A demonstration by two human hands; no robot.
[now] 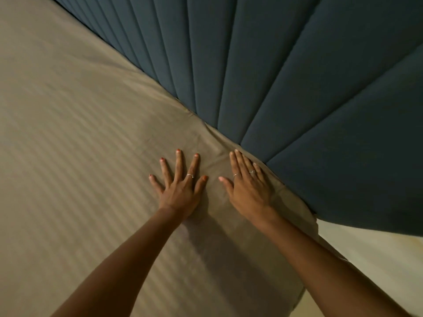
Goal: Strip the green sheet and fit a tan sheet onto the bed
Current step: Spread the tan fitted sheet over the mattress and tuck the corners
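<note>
A tan sheet (80, 138) with faint stripes covers the bed across the left and middle of the view. My left hand (179, 186) lies flat on it with fingers spread wide. My right hand (248, 184) presses flat on the sheet just beside it, fingers straight and together, right along the edge where the sheet meets the headboard. A few soft creases run through the fabric around both hands. No green sheet is in view.
A dark blue padded headboard (286, 72) with vertical channels fills the upper right, tight against the mattress. A pale wall or floor (377, 266) shows at the lower right past the bed's corner.
</note>
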